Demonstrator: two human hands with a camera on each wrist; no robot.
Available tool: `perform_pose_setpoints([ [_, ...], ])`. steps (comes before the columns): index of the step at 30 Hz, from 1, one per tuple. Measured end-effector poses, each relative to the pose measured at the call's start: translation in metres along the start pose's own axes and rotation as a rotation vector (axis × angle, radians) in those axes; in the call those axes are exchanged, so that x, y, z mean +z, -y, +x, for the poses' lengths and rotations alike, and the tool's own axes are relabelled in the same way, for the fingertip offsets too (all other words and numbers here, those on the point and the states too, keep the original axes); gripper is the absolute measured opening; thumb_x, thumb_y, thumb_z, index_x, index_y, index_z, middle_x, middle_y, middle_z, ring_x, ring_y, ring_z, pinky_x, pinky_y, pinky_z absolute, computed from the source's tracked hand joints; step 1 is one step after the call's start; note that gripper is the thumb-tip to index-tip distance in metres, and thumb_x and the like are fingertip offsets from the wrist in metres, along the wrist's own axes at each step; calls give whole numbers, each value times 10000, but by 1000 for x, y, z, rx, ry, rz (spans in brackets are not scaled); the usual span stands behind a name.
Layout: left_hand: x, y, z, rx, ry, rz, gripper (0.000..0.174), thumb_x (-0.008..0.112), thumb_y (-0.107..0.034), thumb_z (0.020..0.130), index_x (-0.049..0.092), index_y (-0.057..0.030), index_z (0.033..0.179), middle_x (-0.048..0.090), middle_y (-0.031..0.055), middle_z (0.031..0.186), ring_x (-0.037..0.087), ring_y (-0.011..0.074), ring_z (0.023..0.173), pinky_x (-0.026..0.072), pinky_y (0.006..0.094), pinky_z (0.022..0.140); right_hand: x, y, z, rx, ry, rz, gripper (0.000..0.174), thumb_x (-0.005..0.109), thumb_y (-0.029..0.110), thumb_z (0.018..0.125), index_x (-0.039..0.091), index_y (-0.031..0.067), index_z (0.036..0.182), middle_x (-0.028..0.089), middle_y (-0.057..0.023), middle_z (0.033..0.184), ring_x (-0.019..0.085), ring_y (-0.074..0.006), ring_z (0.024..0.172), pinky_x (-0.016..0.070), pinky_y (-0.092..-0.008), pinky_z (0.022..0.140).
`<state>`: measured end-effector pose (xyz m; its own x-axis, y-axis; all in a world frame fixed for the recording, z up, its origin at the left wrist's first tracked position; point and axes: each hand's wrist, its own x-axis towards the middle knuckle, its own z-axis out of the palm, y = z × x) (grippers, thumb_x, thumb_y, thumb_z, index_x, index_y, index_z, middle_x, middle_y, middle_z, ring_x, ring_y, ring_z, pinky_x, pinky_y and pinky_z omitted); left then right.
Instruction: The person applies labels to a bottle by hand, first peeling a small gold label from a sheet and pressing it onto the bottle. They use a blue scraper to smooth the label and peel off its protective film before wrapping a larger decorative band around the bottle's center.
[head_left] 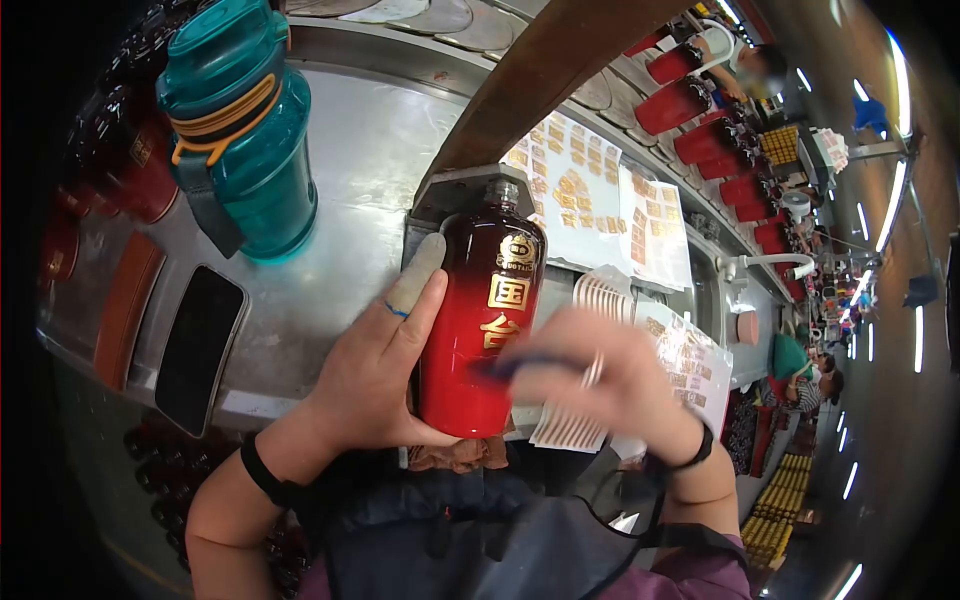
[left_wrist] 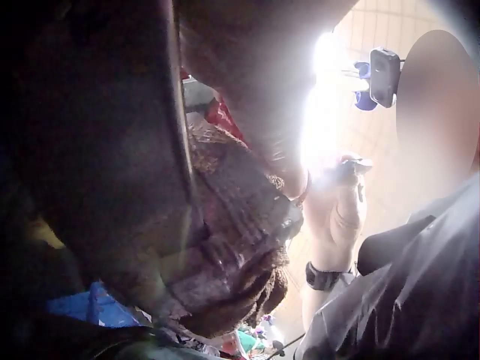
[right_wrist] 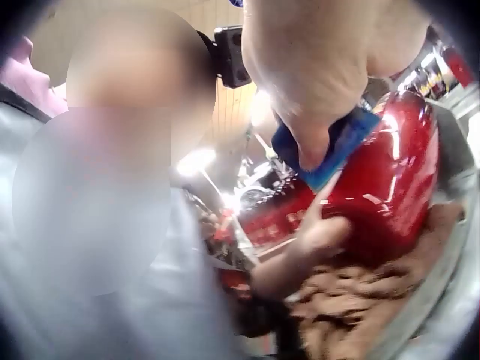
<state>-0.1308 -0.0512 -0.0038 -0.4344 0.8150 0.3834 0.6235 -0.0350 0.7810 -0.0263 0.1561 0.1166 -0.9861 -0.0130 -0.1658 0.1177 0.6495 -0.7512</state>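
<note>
A glossy bottle [head_left: 465,375], dark at the neck and red below with gold characters, leans back before me in the head view. My left hand [head_left: 362,385] grips its left side, thumb near the base; a pale cover with a blue band wraps one finger. My right hand [head_left: 610,375], blurred, pinches a flat blue scraper-like piece [right_wrist: 352,139] against the bottle's lower front. Brown cloth [right_wrist: 352,300] lies bunched under the bottle in the right wrist view. The left wrist view is dark and mostly shows the cloth [left_wrist: 225,255].
Sheets of gold stickers [head_left: 580,180] and a strip sheet [head_left: 575,405] lie to the right. A teal water bottle [head_left: 265,170], a black phone [head_left: 200,350] and a brown case [head_left: 130,310] are at left. A brown post [head_left: 530,85] rises behind the bottle. More red bottles [head_left: 675,105] line the far bench.
</note>
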Motion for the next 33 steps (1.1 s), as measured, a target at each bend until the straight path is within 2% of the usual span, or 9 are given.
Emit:
perform_pose_setpoints([
  [2, -3, -1, 1, -7, -14, 9, 1283, 929, -427, 546, 255, 81, 1512, 291, 315, 1554, 419, 457, 1369, 393, 467, 1129, -17, -18, 12, 115, -353, -29, 234, 801, 81, 809, 742, 42, 1033, 690, -87, 869, 638, -202, 753, 509, -308, 684],
  [5, -1, -4, -2, 0, -32, -10, 1267, 927, -429, 550, 270, 82, 1506, 302, 313, 1547, 417, 456, 1371, 388, 469, 1134, -13, 0, 2, -57, -386, -206, 268, 812, 45, 787, 742, 40, 1046, 688, -90, 846, 633, -192, 730, 494, -296, 660],
  [8, -2, -4, -1, -5, -16, 9, 1255, 925, -431, 549, 285, 85, 1498, 313, 312, 1540, 416, 455, 1373, 383, 470, 1139, -7, 15, -3, -105, -375, -239, 326, 809, 21, 752, 744, 57, 1070, 689, -84, 864, 638, -208, 749, 494, -305, 653],
  [11, 1, -3, 0, -8, -17, 5, 1251, 923, -434, 548, 292, 89, 1493, 316, 315, 1536, 414, 456, 1373, 374, 479, 1146, -3, 10, -7, -315, -233, -478, 494, 748, 45, 598, 750, 62, 1092, 689, -76, 954, 634, -218, 799, 502, -307, 662],
  [15, -1, -7, 0, -18, -1, 12, 1245, 920, -442, 546, 301, 91, 1486, 315, 322, 1534, 411, 458, 1374, 363, 496, 1151, 8, 10, -8, -452, -290, -629, 443, 652, 147, 616, 766, 69, 1037, 675, -50, 937, 631, -198, 795, 505, -298, 657],
  [18, 2, -2, -1, -19, 12, 16, 1241, 916, -458, 550, 308, 95, 1481, 317, 329, 1532, 410, 460, 1375, 357, 501, 1153, 11, 10, -8, -436, -280, -623, 450, 720, 86, 604, 767, 70, 1051, 691, -53, 938, 641, -222, 813, 514, -306, 658],
  [24, 10, -3, 1, -7, -22, 28, 1252, 914, -491, 547, 314, 106, 1471, 333, 338, 1520, 421, 465, 1366, 355, 512, 1152, 6, 7, -10, -460, -255, -665, 476, 708, 112, 584, 759, 56, 1054, 693, -49, 953, 622, -200, 781, 512, -297, 646],
  [26, 11, -7, -1, -14, -24, 15, 1259, 917, -497, 543, 315, 108, 1468, 340, 341, 1514, 427, 465, 1361, 356, 517, 1150, 6, 7, -14, -512, -241, -661, 466, 656, 177, 605, 752, 56, 1045, 671, -45, 934, 624, -186, 779, 511, -287, 642],
  [33, 16, -4, -1, -7, 4, 12, 1287, 928, -508, 521, 309, 108, 1467, 338, 359, 1502, 430, 502, 1345, 379, 536, 1128, 1, -9, -8, -471, -349, -708, 441, 653, 171, 602, 762, 69, 1017, 670, -33, 917, 619, -188, 783, 489, -288, 627],
])
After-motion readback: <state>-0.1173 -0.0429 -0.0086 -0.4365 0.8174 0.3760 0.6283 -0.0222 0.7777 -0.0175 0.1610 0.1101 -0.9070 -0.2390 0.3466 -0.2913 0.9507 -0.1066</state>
